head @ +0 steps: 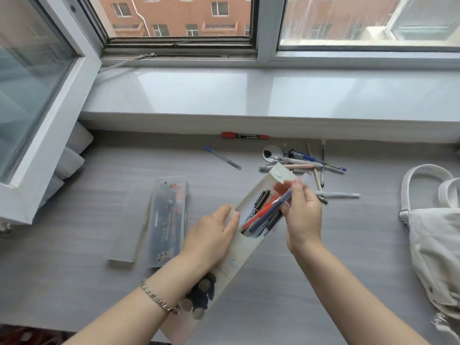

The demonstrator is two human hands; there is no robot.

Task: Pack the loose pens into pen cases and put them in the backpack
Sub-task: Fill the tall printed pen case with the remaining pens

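Gripping the near edge of a beige pen case (234, 263), the left hand (211, 235) has its fingers (232, 217) curled over the side wall just below the opening, and the case lies slanted on the grey table (99, 282) with its flap folded back. The right hand (302, 212) pinches a blue pen (271, 212) near its clear upper end, fingers (297, 188) closed narrowly round it. The pen's lower end sits down inside the case among red and black pens (260, 199) already there. Just beyond the right fingers lies a heap of loose pens (311, 163), with a white pen (338, 194) just to their right. Farther out from the left fingers, a single blue-capped pen (222, 157) lies alone, and a red marker (245, 135) rests against the base of the windowsill (224, 95). Left of the left fingers sits a clear plastic pen case (166, 220), its lid on, with stickers on top. Well to the right of the right fingers a white backpack (435, 240) lies at the table's edge. A silver bracelet (159, 300) circles the left wrist.
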